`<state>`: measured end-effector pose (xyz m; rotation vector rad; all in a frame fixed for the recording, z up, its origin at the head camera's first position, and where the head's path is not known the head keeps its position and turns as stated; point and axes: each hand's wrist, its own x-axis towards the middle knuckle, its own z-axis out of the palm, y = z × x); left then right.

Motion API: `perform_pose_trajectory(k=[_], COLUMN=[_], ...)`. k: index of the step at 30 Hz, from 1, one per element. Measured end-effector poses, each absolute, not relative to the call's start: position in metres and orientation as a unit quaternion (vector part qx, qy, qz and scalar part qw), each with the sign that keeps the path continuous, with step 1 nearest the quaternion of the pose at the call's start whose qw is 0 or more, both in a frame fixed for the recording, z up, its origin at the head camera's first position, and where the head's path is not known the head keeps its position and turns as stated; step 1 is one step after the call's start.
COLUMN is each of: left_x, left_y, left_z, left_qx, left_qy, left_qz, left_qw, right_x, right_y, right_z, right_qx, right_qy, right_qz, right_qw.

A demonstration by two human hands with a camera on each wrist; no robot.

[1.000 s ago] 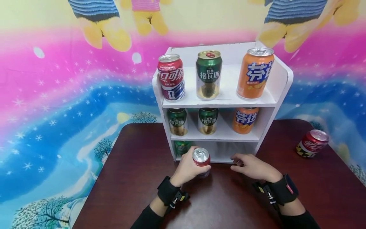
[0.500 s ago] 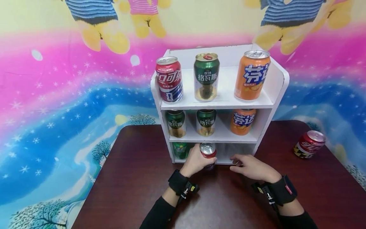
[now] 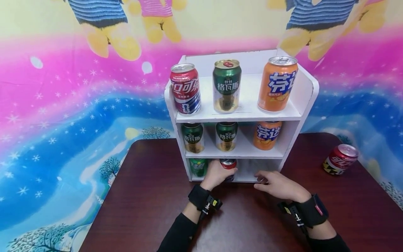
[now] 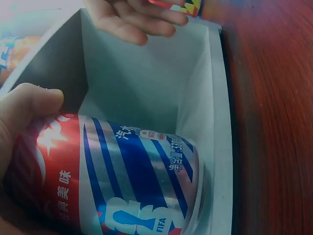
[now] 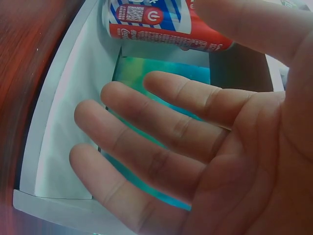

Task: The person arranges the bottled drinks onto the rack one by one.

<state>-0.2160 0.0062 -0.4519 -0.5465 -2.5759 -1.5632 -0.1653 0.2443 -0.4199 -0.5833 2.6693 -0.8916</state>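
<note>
My left hand (image 3: pixel 217 174) grips a red cola can (image 4: pixel 142 171) with blue and silver stripes. The can stands upright in the middle of the bottom compartment of a white shelf (image 3: pixel 248 116), near its front edge. To its left on that level is a green can (image 3: pixel 198 167). At the right of the same compartment my right hand (image 3: pixel 280 183) holds nothing; in the right wrist view its fingers (image 5: pixel 132 127) are spread and relaxed, apart from the cola can.
On the middle level are two green-and-gold cans (image 3: pixel 226 137) and an orange can (image 3: pixel 267 135). The top level bears a cola can (image 3: pixel 186 89), a green can (image 3: pixel 226 85) and an orange can (image 3: pixel 278 84). Another red can (image 3: pixel 340 159) stands on the dark table (image 3: pixel 151 196) at right.
My left hand has carried the cola can forward and a little right, from the table in front of the shelf into the bottom compartment. The right hand has stayed nearly still.
</note>
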Motion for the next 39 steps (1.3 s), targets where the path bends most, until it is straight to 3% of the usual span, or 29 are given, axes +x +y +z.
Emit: perform_pose_trajectory(k=[24, 39], left_x=[-0.221, -0.228], left_y=[-0.002, -0.001], left_z=[-0.448, -0.450], left_qx=[-0.193, -0.173], left_qy=[-0.837, -0.837], left_qz=[-0.510, -0.520], left_qw=[0.036, -0.001], right_x=[-0.167, -0.169], right_y=[0.245, 0.244], right_z=[-0.422, -0.423], right_qx=[-0.195, -0.205], right_qy=[0.921, 0.922], right_qz=[-0.304, -0.299], right_qw=[0.144, 0.140])
